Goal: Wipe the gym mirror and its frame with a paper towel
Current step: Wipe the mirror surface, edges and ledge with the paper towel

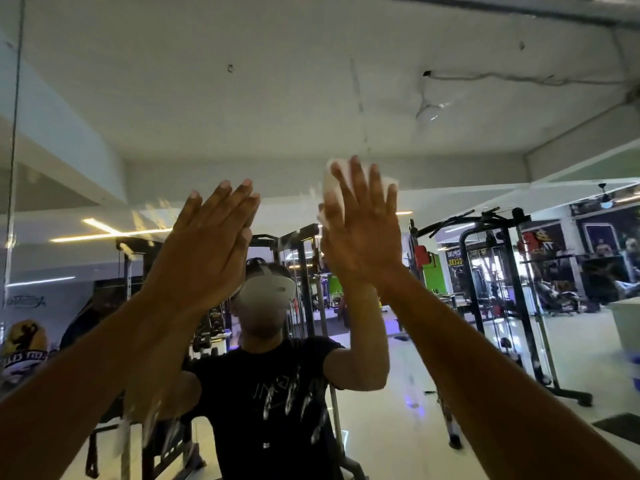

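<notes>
The gym mirror (346, 98) fills almost the whole head view, with streaks and smears across its glass. My right hand (363, 230) is raised with straight, spread fingers and presses a white paper towel (330, 181) flat against the mirror at about head height. My left hand (204, 244) is raised beside it, fingers straight and together, palm against or very close to the glass; nothing is in it. A vertical seam or frame edge of the mirror (15, 133) runs down the far left.
The mirror reflects a person in a black T-shirt with a headset, weight racks, a cable machine (491, 289) and a shiny floor. White drip streaks (291, 400) mark the lower glass. A sticker (24, 344) sits at the lower left.
</notes>
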A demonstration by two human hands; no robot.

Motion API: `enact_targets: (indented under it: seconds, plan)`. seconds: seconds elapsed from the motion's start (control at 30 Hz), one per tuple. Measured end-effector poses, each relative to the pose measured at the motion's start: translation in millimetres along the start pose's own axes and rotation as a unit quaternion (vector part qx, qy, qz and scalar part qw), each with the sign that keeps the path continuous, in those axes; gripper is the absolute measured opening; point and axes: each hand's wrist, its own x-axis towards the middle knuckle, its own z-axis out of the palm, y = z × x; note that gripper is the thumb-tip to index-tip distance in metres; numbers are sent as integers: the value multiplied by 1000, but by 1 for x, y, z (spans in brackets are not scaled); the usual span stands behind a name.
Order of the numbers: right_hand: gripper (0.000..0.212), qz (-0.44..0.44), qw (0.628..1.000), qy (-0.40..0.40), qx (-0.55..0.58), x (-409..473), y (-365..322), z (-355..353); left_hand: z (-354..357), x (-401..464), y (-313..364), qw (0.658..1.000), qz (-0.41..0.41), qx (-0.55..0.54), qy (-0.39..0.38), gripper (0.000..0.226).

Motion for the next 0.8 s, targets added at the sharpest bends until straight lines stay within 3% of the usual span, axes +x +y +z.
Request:
enact_targets:
  seconds: [0.07, 0.2, 0.23, 0.3, 0.37, 0.4, 0.5, 0.57, 0.63, 0.73, 0.8]
  plan:
    - [65, 39, 999, -18, 15, 4, -13, 7, 2, -1, -1, 1000, 10, -2, 11, 60]
    - [62, -163, 984, -65, -1, -42, -30, 16, -3, -3, -1, 1000, 0, 18, 11, 60]
    - [62, -155, 986, -53, -8, -31, -14, 13, -4, -3, -1, 1000, 1, 16, 8, 60]
    - [65, -53, 998, -16, -3, 7, 11, 0, -5, -4, -3, 1000, 4, 9, 0, 60]
    - [68, 48, 999, -7, -5, 27, 4, -2, -6, -4, -4, 1000, 10, 6, -3, 61]
    - [67, 47, 999, -7, -15, 20, -10, 4, -6, -3, -5, 1000, 12, 6, -1, 61]
    - [64, -152, 986, -62, -14, -40, -45, 11, -8, -3, -4, 1000, 10, 2, 6, 60]
    - [63, -234, 967, -98, -8, -58, -30, 6, -6, -5, -7, 1000, 10, 6, 11, 60]
    - [62, -183, 981, -64, -27, -32, -4, 3, -3, -6, -11, 999, 23, 18, 21, 60]
    - [66, -4, 1000, -15, -5, 16, 9, -5, 7, -7, -16, 999, 18, 26, 10, 60]
    - [65, -9, 1000, -18, -14, 3, -20, 3, 8, -6, -14, 999, 13, 27, 15, 60]
